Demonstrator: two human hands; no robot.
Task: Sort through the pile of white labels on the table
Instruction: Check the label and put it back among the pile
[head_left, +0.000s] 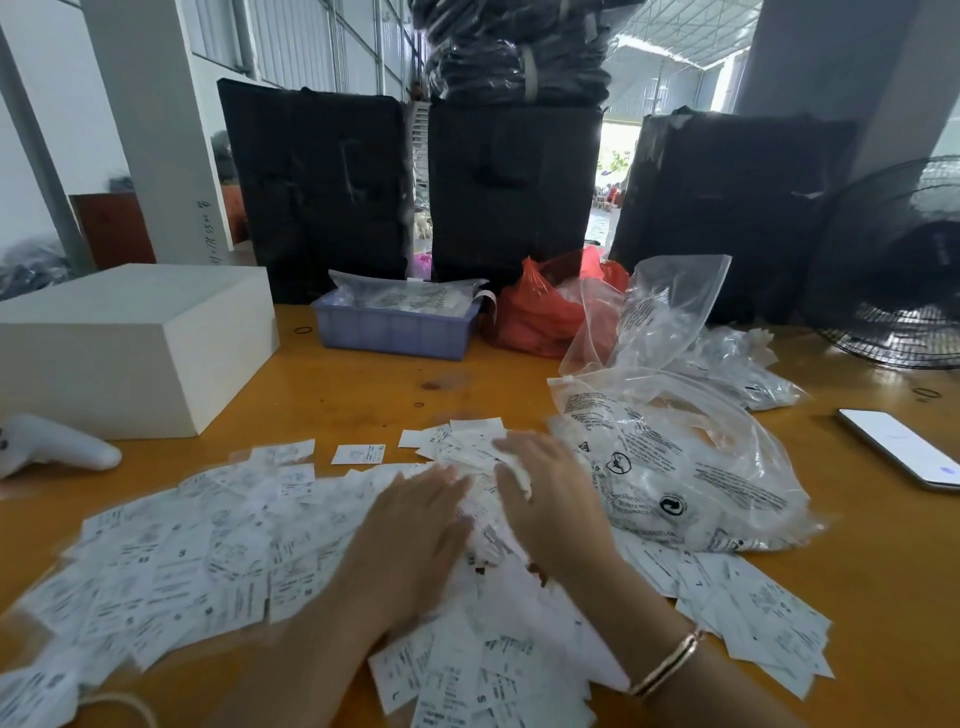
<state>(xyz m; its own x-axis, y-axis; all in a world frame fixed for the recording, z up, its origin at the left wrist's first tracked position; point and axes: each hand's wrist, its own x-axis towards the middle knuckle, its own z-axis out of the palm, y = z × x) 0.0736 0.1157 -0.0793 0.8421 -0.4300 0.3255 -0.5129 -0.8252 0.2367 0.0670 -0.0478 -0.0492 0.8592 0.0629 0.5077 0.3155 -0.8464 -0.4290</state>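
Note:
A wide pile of white printed labels (197, 566) covers the near part of the orange table (363, 395), some marked with size letters. My left hand (410, 535) lies flat on the middle of the pile, fingers straight and pointing away. My right hand (550, 493) rests on the labels just to its right, fingers spread and slightly blurred. A gold bracelet sits on the right wrist. Neither hand holds a label. One label (358, 453) lies apart beyond the pile.
Clear printed plastic bags (691, 467) lie right of the hands. A phone (901, 449) is at the far right, a white box (130, 343) and white handheld device (52, 444) at left. A blue tray (395, 327), red bag (540, 317), black bundles and a fan stand behind.

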